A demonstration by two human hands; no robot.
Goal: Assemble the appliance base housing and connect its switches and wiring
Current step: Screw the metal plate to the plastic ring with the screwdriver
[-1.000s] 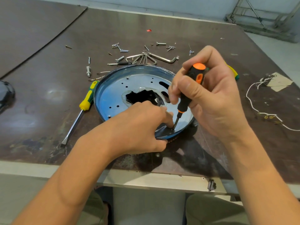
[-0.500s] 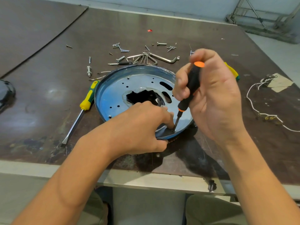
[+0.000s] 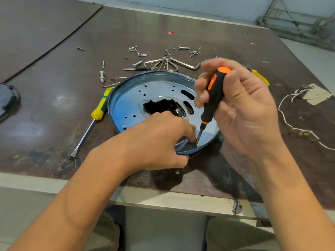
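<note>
A round metal base housing [image 3: 134,98] with a bluish film lies on the dark table, a jagged black opening at its centre. My right hand [image 3: 241,109] grips a black and orange screwdriver [image 3: 213,98] nearly upright, its tip set at the housing's near rim. My left hand [image 3: 159,140] clasps that near rim, thumb under the edge and a fingertip right beside the screwdriver tip. Whatever sits under the tip is hidden by my fingers.
A yellow and green flat screwdriver [image 3: 94,116] lies left of the housing. Loose screws [image 3: 137,51] and hex keys [image 3: 174,64] are scattered behind it. White wires [image 3: 290,124] and a paper tag lie at the right. A black part [image 3: 7,100] sits at the left edge.
My right hand has turned the screwdriver handle, its fingers shifting round it and the palm opening toward me. The tip stays at the same spot. My left hand has not moved.
</note>
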